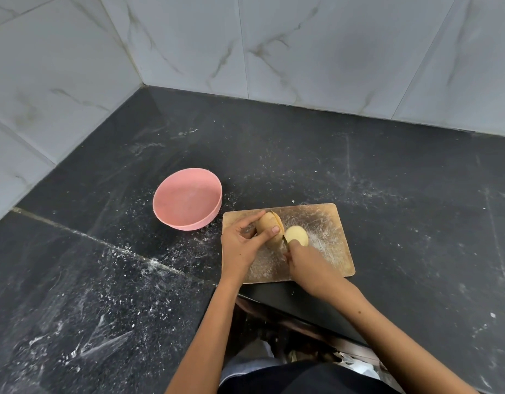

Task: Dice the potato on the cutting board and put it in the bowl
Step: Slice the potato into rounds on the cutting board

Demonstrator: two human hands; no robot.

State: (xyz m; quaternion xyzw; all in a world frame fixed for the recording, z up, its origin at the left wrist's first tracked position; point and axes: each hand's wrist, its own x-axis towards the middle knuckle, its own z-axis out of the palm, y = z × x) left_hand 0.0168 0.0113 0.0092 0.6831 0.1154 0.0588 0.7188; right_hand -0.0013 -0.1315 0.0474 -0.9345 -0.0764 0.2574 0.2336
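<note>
Potato (pixel 267 226): held on board (pixel 328 223) by left hand (pixel 241 245), fingers curled round it. Knife (pixel 279 223): gripped by right hand (pixel 309 265), beside cut half (pixel 296 235). Bowl (pixel 187 199): left of board.

One pink bowl (pixel 187 199) and one wooden cutting board (pixel 328 223) sit on the desk (pixel 387 172). The board carries two potato pieces (pixel 267 224) (pixel 296 234), with one knife (pixel 279 224) between them. Two hands (pixel 241 243) (pixel 309 265) are in view.

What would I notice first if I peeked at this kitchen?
A pink bowl sits on the dark counter, left of a wooden cutting board. On the board, the left hand holds a potato while the right hand slices it with a knife; a cut piece lies beside it.
</note>
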